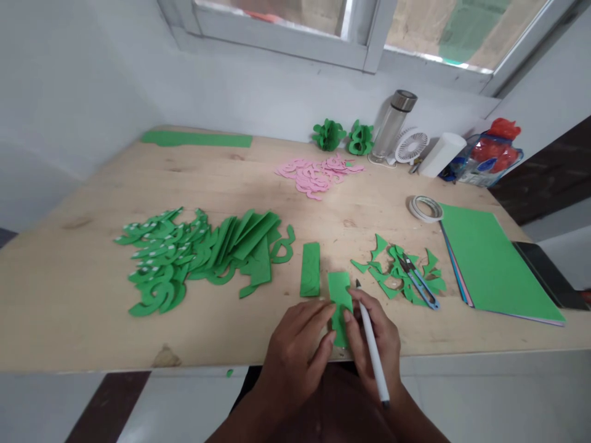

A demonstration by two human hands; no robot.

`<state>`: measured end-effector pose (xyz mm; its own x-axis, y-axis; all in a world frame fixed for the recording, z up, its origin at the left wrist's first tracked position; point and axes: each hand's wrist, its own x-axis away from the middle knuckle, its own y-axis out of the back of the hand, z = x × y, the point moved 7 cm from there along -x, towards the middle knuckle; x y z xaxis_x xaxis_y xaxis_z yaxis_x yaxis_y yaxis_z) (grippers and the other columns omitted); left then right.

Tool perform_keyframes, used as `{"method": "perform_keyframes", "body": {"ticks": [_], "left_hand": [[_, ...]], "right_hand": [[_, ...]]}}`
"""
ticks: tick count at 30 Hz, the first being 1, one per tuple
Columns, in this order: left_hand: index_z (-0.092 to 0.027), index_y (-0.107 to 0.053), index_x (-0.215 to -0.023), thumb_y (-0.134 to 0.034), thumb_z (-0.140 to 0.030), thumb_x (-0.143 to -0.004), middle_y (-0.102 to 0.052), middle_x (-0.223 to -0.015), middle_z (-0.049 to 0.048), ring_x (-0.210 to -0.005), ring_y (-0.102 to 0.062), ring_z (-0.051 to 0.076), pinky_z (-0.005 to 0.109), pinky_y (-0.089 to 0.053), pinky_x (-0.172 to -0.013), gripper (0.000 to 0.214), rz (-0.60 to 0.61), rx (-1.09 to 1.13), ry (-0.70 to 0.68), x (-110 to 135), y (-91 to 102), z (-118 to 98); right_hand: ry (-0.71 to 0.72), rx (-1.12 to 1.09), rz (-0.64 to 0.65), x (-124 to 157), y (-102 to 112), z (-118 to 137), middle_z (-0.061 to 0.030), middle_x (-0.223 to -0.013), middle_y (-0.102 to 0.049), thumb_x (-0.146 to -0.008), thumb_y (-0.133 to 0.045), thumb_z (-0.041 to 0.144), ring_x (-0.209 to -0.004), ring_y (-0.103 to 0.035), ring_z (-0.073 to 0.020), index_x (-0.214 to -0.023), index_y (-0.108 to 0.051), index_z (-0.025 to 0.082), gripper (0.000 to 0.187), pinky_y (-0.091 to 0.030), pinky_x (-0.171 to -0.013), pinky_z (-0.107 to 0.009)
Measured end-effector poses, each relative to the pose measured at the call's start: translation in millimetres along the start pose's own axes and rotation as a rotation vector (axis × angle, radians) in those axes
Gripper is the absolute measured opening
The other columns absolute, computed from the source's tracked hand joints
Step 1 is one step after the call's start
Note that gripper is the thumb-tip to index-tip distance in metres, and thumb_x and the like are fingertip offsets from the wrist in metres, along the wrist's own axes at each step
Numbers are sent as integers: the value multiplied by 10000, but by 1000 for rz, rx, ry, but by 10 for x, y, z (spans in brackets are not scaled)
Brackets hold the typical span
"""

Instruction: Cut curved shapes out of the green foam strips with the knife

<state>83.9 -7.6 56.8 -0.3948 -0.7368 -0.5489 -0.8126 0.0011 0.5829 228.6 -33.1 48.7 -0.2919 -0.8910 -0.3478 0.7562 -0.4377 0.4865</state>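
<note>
spanning most of the view, the pale wooden bench (92,295) carries everything. at its left lies a wide heap of green cut-outs (184,258), some with white marks too small to read. at the right lies a stack of green sheets (489,258), with a dark flat thing (549,274) beside it, cut off by the picture's edge. far along the wall stand a clear bottle (392,126), a small white fan (410,146) and a red bag (496,154) whose contents are hard to make out. nearer than these lie pink cut-outs (316,172). right of middle, green scraps (392,271) lie under blue-handled snips (420,283).

at the near edge, the left hand (295,351) has its grip closed on the green strip (340,295), thumb and fingertips pinching its near left side. the right hand (373,338) sets its thumb on the strip's right edge while its grip is closed round a white pen (373,347), whose dark tip points far, just right of the strip. the strip lies at the near middle of the bench, its near end hidden under the fingers. a second green strip (310,269) lies just left of it, apart.
</note>
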Motion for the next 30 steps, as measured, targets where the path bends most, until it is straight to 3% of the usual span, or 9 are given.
{"method": "perform_keyframes", "body": {"ticks": [3, 7, 12, 16, 21, 25, 30], "left_hand": [[-196, -613, -1227, -527, -197, -929, -738, -1125, 81, -1038, -699, 195, 316, -586, -920, 310, 27, 56, 68, 17, -29, 16], [-229, -640, -1217, -544, -208, -887, -743, -1137, 56, -1039, -704, 191, 320, -582, -937, 345, 91, 205, 261, 21, -67, 70], [-259, -708, -1155, -605, -271, -820, -763, -1056, 32, -947, -708, 197, 325, -582, -894, 350, 129, 443, 522, 42, -88, 157], [-233, -734, -1155, -602, -339, -835, -773, -956, 33, -884, -705, 201, 321, -575, -876, 363, 175, 635, 705, 106, -166, 227], [-219, -766, -1087, -607, -338, -828, -772, -926, 33, -832, -687, 197, 312, -568, -839, 327, 155, 884, 781, 92, -230, 220], [-191, -786, -980, -649, -363, -789, -721, -731, 19, -643, -597, 150, 250, -529, -647, 291, 97, 925, 860, 77, -241, 245], [-179, -777, -818, -678, -367, -740, -652, -626, -1, -557, -505, 112, 224, -470, -581, 227, 38, 932, 895, 92, -241, 287]], "right_hand": [[94, 47, -18, -17, 26, 143, -32, -903, -750, -934, -560, 209, -693, -727, -154, -1167, -636, 221, 245, -598, -626, -222], [177, 81, -22, -21, 48, 253, -29, -869, -744, -958, -519, 206, -705, -739, -156, -1130, -635, 212, 207, -598, -610, -211], [222, 65, -16, 14, 31, 260, -28, -883, -744, -958, -530, 193, -707, -740, -148, -1141, -619, 213, 205, -596, -610, -201], [255, 74, -47, 64, 17, 220, -43, -920, -749, -945, -567, 197, -762, -747, -171, -1162, -622, 210, 224, -621, -684, -256], [200, 147, -20, 96, -37, 122, -83, -1052, -742, -948, -584, 252, -952, -737, -231, -1193, -617, 217, 249, -624, -772, -333], [189, 164, -9, 103, -75, 98, -93, -1092, -734, -958, -575, 258, -1002, -724, -241, -1222, -598, 220, 268, -621, -805, -351], [158, 138, 6, 103, -87, 80, -103, -1112, -732, -946, -597, 270, -993, -729, -241, -1236, -590, 217, 295, -626, -784, -335]]}}
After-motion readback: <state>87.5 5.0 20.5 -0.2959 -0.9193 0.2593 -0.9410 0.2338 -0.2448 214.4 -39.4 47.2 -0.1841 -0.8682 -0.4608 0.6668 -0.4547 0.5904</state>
